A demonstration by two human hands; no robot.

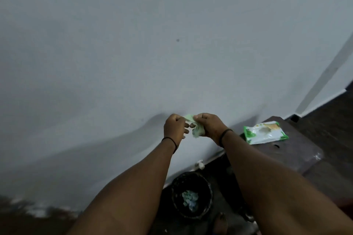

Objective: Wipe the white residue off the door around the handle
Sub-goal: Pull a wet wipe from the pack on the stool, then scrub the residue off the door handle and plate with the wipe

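Left hand (pixel 174 127) and right hand (pixel 208 126), raised side by side before a pale wall (pixel 133 53), fingers curled, both gripping one crumpled pale-green wipe (pixel 193 127) stretched between them. Each wrist bears a dark band. To the right, a green-and-white wipe pack (pixel 265 132) lies on a dark table (pixel 298 156). Below the forearms, a dark round bin (pixel 191 194) on the floor holds crumpled pale scraps. Neither door nor handle can be made out; the residue is therefore not visible.
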